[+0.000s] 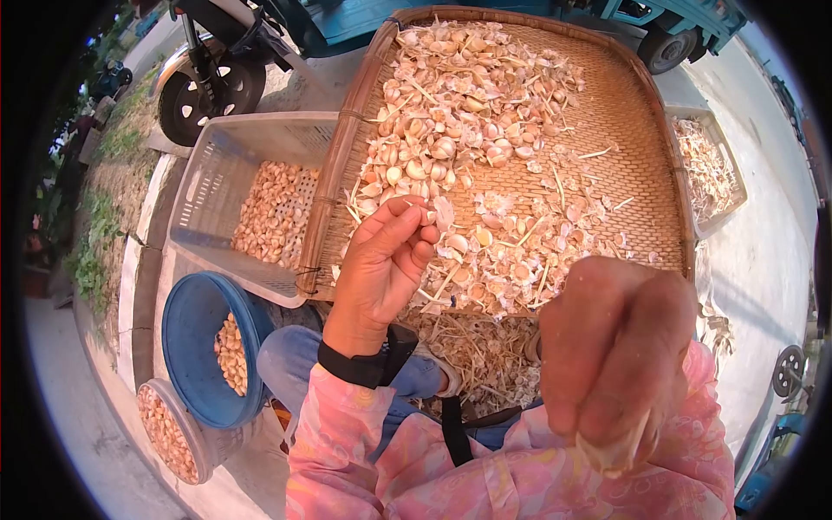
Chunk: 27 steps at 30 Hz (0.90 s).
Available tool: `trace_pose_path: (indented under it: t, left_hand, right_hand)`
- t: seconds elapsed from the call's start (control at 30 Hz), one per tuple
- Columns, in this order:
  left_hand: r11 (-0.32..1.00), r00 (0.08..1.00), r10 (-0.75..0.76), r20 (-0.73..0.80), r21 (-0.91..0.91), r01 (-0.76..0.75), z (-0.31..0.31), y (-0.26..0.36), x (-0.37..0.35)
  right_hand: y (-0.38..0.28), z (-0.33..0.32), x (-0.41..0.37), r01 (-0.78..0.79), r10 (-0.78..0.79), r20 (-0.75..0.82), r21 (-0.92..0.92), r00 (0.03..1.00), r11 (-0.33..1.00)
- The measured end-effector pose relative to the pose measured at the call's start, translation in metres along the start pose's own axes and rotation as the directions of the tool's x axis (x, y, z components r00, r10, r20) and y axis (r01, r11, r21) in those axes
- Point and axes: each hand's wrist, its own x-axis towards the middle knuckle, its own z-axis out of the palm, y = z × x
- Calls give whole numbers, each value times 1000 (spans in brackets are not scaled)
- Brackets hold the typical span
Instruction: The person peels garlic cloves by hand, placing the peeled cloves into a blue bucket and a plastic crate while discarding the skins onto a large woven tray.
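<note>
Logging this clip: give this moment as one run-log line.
left hand pinches garlic scrap over woven tray | right hand grips garlic clove | crate, blue bucket alongside

Rough, matt woven bamboo tray [633, 130]; smooth perforated plastic crate [217, 165]; papery garlic skins [498, 206].

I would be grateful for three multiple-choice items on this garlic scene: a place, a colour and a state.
1. Where is the blue bucket? A) on a shelf B) on the ground by the white crate C) on a lap
2. What colour is the sleeve? A) green B) pink C) grey
3. How is the right hand? A) flat open B) gripping a knife C) pinched on a garlic clove
Answers: 1 B, it stands near the crate's corner; 2 B, pink patterned cloth; 3 C, the clove shows at its fingertips, while the left hand pinches a garlic skin.
</note>
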Motion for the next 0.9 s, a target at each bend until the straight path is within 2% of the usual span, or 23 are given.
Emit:
trace_pose_path:
  t: [0.07,0.13,0.2,0.23,0.27,0.3,0.37,0.4,0.47,0.5,0.57,0.63,0.7,0.83,0.9]
  left_hand:
    - [999,998,51,42,-14,-51,17,0,-18]
    - [984,981,132,143,101,-147,51,-3,-46]
    - [954,873,212,440,103,-283,81,-12,-70]
    - [973,859,156,488,73,-219,94,-9,-77]
    - [986,837,108,536,47,-158,107,-5,-83]
    - [995,810,65,582,24,-97,117,-1,-88]
    - [992,725,124,677,-102,-74,121,-8,-86]
    - [973,669,220,710,-209,-98,121,-20,-82]
    - [923,752,330,571,-364,-128,130,-42,-99]
    - [888,782,380,493,-432,-159,136,-50,-104]
    - [852,758,438,483,-492,-178,136,-59,-100]
    - [794,781,509,362,-548,-263,146,-74,-108]
    - [770,760,551,346,-562,-302,147,-75,-107]
    - [851,640,488,594,-488,-196,131,-64,-83]
    - [875,665,447,598,-448,-185,131,-58,-84]
  right_hand:
    - [18,-25,1,-160,154,-152,-30,976,987]
    - [40,-60,9,-263,276,-426,89,862,961]
    - [57,-93,5,-376,306,-562,-10,769,927]
    - [64,-111,0,-527,332,-569,-216,752,822]
    - [69,-127,-6,-639,359,-577,-406,734,654]
    - [75,-138,-15,-637,360,-533,-546,765,544]
    - [85,-154,-26,-547,386,-426,-784,818,294]
    - [88,-156,-29,-468,369,-376,-860,850,203]
    - [96,-156,-35,-287,353,-261,-958,898,22]
    - [101,-157,-40,-241,374,-221,-971,901,7]
    - [109,-159,-49,-146,410,-144,-989,901,-27]
    - [105,-150,-45,-184,446,-193,-981,874,-66]
    - [102,-145,-47,-177,456,-204,-979,867,-102]
    - [101,-143,-45,-202,504,-252,-967,826,-153]
    - [103,-142,-45,-206,506,-259,-966,823,-159]
